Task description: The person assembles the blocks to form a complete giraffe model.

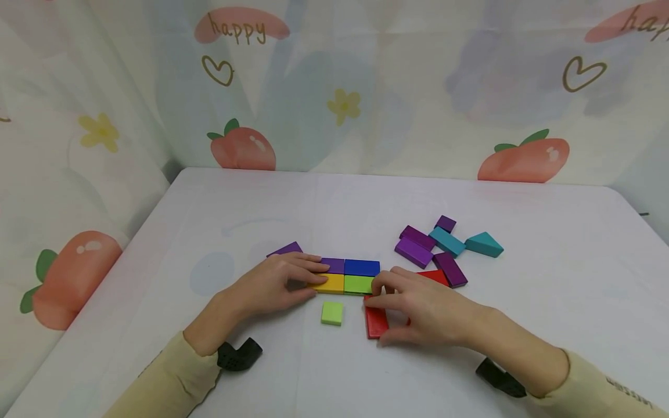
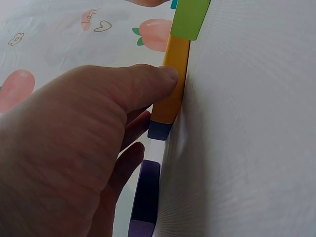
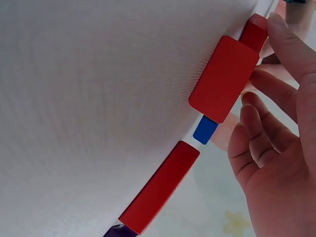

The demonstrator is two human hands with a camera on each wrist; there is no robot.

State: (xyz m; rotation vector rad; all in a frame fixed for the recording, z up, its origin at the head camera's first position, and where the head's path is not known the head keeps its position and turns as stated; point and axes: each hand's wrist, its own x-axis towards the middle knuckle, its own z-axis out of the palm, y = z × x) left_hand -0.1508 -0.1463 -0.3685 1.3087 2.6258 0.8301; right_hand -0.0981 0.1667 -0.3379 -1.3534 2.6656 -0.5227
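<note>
My left hand [image 1: 282, 278] lies with nearly straight fingers over the left end of a flat block group, touching the yellow block [image 1: 331, 284] and the purple block [image 1: 333, 266]. Its thumb rests against the yellow block's near side in the left wrist view. Joined to these are a blue block [image 1: 362, 267] and a green block [image 1: 358, 284]. My right hand [image 1: 425, 305] pinches a red block [image 1: 375, 321] endwise, fingers at the far end and thumb at the near end, beside the green block's corner. Another red block [image 3: 224, 79] stands by the right fingers, mostly hidden in the head view.
A light green square block [image 1: 331, 313] lies in front of the group. Purple blocks [image 1: 414, 252], a teal block [image 1: 447, 242], a teal triangle [image 1: 484, 244] and a red block [image 1: 435, 277] lie at the right. One purple block [image 1: 285, 248] sits behind the left hand.
</note>
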